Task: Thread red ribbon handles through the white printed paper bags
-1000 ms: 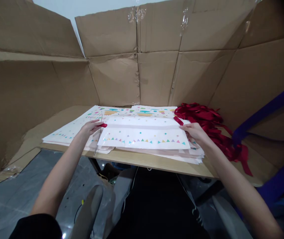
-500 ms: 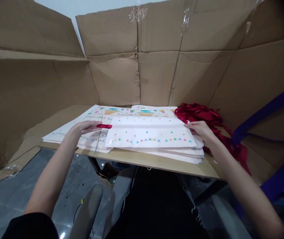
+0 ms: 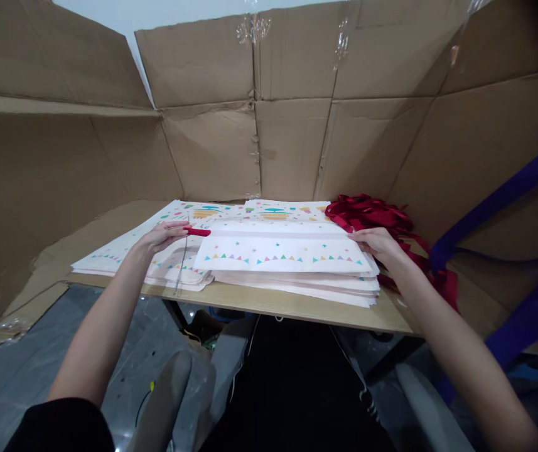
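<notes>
A white sheet (image 3: 282, 249) printed with stars and small coloured pennants stretches between my two hands, its front edge raised off a stack of similar sheets (image 3: 297, 284). My left hand (image 3: 164, 235) is closed on a short red ribbon (image 3: 198, 232) that sticks out at the sheet's left end. A thin wire-like rod (image 3: 183, 260) hangs down beside those fingers; whether they grip it I cannot tell. At the right end, my right hand (image 3: 375, 242) pinches the sheet's edge by a band along its top. Red ribbon also shows there; any stretch between the ends is hidden.
A heap of red ribbons (image 3: 370, 213) lies at the back right of the wooden table (image 3: 269, 306). More printed sheets (image 3: 122, 251) are stacked on the left. Cardboard walls (image 3: 212, 150) enclose the back and sides. Purple straps (image 3: 499, 210) hang at the right.
Both hands have raised the sheet slightly, and its front edge stands higher above the stack. The ribbon at the left end has risen with it. The view has shifted a little.
</notes>
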`<state>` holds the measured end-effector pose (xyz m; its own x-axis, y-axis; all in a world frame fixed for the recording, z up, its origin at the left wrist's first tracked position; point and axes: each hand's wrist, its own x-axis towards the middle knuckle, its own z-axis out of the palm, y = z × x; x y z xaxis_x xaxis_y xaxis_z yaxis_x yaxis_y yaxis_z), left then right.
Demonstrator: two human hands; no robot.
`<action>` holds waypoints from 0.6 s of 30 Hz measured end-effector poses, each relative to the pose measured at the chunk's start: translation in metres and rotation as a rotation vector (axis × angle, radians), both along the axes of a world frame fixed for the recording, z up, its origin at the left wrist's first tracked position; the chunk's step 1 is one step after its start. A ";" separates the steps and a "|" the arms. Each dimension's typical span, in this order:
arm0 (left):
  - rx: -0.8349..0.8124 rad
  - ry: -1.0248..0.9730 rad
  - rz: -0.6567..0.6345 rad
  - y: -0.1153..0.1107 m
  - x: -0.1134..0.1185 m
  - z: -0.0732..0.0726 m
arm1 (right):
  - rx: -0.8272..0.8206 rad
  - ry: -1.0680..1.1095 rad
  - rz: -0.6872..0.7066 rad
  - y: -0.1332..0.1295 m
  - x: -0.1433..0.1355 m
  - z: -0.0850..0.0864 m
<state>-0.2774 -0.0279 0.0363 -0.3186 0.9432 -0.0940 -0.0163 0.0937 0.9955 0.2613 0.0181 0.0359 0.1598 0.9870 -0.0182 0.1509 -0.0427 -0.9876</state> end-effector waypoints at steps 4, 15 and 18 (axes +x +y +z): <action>0.047 -0.025 -0.044 0.005 0.004 -0.005 | 0.010 0.012 0.018 0.007 0.004 -0.009; -0.016 0.010 -0.114 0.027 -0.004 -0.021 | -0.001 0.026 -0.031 -0.008 -0.009 0.003; -0.181 -0.035 -0.253 0.030 0.003 -0.012 | -0.022 0.035 -0.045 -0.008 -0.011 0.004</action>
